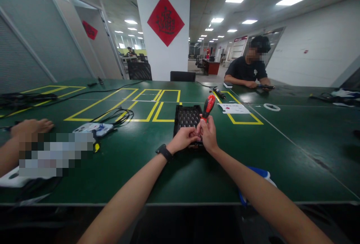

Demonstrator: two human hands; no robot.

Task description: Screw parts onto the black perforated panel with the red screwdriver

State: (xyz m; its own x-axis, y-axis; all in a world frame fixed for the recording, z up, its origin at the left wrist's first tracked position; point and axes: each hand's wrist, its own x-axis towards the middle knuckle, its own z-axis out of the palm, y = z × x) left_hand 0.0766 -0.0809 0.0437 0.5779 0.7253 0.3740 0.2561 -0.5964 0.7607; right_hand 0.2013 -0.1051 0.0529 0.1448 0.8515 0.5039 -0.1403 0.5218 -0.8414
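In the head view, my right hand [208, 133] is wrapped round a screwdriver [209, 104] with a red and black handle, which points up. The screwdriver's lower end is hidden by my fingers. My left hand [184, 139], with a dark watch [164, 153] on its wrist, meets the right one, its fingers pinched together by the lower part of the tool. What those fingers hold, if anything, is too small to make out. Beneath both hands lies a black rectangular case [188, 116] with rows of small metallic shapes inside.
Yellow tape outlines [165, 120] mark the green table [157, 184]. Another person's hand [32, 127] rests at left, near a pale device [94, 127] and cables [123, 114]. Right of the case are a paper sheet [234, 108], a white ring [272, 107] and a blue-white object [258, 172]. A person [249, 68] sits opposite.
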